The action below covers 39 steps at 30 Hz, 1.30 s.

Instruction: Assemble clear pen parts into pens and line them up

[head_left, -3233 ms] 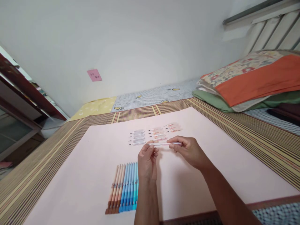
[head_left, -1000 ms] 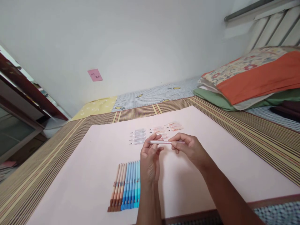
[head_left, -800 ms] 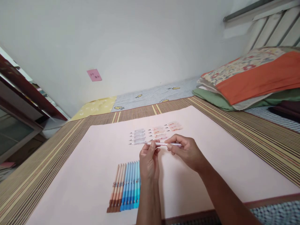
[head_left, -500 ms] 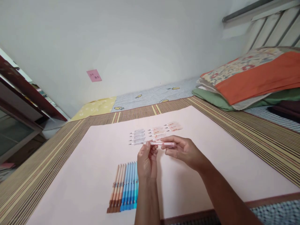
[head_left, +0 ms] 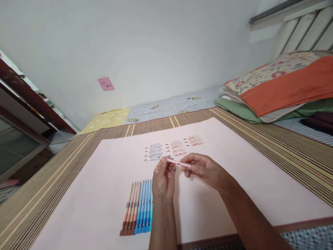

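Over the pale sheet (head_left: 83, 187), a slim whitish pen refill with pink-red marks (head_left: 179, 163) spans the gap between both hands. My left hand (head_left: 164, 177) pinches its left end between thumb and fingers, partly covering it. At the other end, the fingers of my right hand (head_left: 205, 170) are closed on it. Beyond the hands lie short columns of similar refills with dark tips: grey-marked ones (head_left: 153, 151) on the left and pink-orange-marked ones (head_left: 177, 146) further right. Brown pens (head_left: 131, 208) and blue pens (head_left: 144, 205) lie side by side, some hidden behind my left forearm.
A striped mat (head_left: 70, 166) lies beneath the sheet. Folded bedding with an orange and floral cover (head_left: 286, 90) is stacked at the right. A pink note (head_left: 105, 83) is stuck on the wall behind.
My right hand has shifted slightly and lowered its end of the refill, which now slants down to the right. My left hand keeps its pinch in nearly the same place.
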Each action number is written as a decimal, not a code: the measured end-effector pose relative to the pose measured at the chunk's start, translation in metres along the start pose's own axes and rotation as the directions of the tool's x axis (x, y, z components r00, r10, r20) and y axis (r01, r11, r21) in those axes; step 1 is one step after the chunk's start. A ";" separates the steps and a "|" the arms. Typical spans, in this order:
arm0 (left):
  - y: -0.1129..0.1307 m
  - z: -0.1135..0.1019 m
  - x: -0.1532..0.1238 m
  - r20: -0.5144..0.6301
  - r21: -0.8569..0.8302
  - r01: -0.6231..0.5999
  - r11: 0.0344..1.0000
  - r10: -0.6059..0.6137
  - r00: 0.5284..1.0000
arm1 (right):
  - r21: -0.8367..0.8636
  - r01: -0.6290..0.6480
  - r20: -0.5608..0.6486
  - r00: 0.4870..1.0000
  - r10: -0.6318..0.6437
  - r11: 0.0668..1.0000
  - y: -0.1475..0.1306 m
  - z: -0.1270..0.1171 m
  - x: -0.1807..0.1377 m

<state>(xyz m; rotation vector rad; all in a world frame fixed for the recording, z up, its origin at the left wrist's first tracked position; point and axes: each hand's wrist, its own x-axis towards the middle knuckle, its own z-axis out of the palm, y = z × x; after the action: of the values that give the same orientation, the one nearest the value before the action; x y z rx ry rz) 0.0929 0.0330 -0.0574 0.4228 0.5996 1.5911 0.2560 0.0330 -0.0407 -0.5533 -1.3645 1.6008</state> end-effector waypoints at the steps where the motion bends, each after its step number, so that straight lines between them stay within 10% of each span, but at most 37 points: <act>1: 0.001 0.000 0.000 0.017 0.012 -0.001 1.000 0.001 1.000 | 0.031 -0.020 0.022 1.000 0.019 0.999 0.003 0.001 0.000; 13: 0.021 0.002 -0.003 0.034 0.256 -0.096 0.962 0.090 0.995 | -0.047 -0.064 0.020 0.998 0.065 0.997 0.004 -0.007 0.000; 25: 0.037 -0.008 -0.001 0.029 0.747 -0.107 0.657 0.128 0.991 | -0.283 -0.307 -0.072 0.951 0.299 0.909 0.020 0.027 0.006; 31: 0.082 -0.029 -0.003 -0.250 0.418 -0.264 0.869 0.390 0.886 | -0.401 -0.427 -0.062 0.895 0.442 0.810 0.051 0.034 0.002; 39: 0.091 -0.040 -0.002 -0.372 0.145 -0.221 0.965 0.260 0.891 | -0.590 -0.455 -0.127 0.868 0.480 0.667 0.062 0.054 -0.001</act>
<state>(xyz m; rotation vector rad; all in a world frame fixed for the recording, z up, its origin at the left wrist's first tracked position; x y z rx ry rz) -0.0032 0.0224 -0.0339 0.2592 0.9625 1.9091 0.1906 0.0069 -0.0835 -1.3679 -1.8855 1.5349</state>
